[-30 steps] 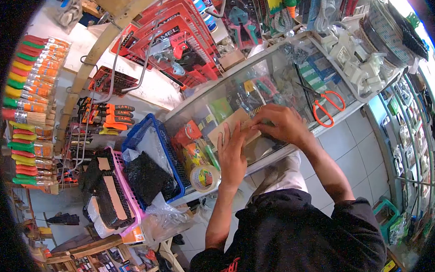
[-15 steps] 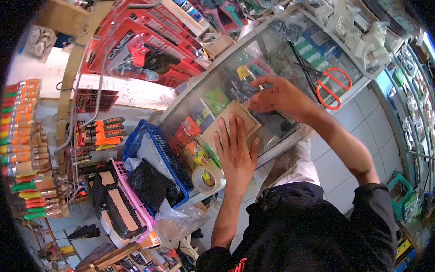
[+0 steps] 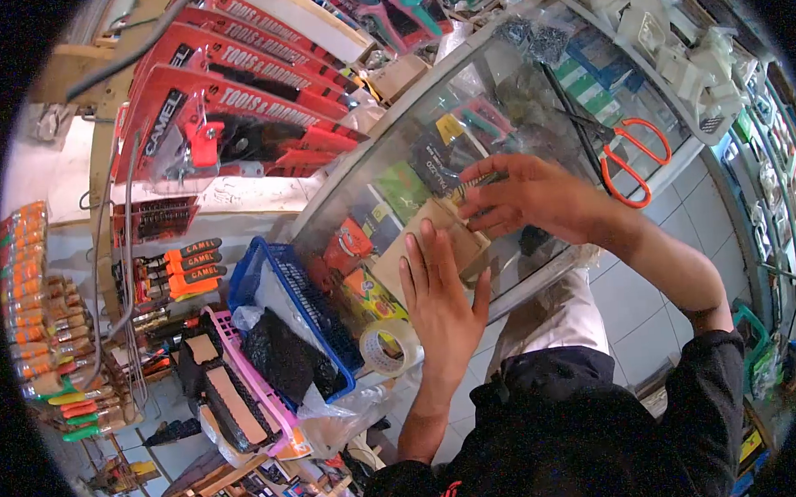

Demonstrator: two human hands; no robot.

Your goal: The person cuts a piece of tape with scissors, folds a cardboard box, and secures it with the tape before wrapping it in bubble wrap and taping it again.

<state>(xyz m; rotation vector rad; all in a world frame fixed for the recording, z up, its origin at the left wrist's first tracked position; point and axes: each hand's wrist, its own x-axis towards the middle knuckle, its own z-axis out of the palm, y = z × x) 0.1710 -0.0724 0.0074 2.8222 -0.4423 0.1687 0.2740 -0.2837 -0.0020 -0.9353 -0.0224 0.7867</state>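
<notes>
My left hand lies flat, fingers extended, on a small brown cardboard box on the glass display counter. Just beyond the box's right end is my right hand, its fingers curled and close together. Between its fingertips shows a small ridged, gold-coloured piece, too small to name. A roll of clear packing tape stands by my left wrist at the counter's near edge. Orange-handled scissors rest on the glass to the right of my right hand.
A blue basket and a pink basket with black-wrapped goods stand left of the counter. Red carded tools hang above at left, with paintbrushes farther left. White fittings are piled at the back right.
The view has shifted slightly. My right hand's fingers have curled closer to the box's end, with the ridged piece now showing at the fingertips. My left hand stays on the box.
</notes>
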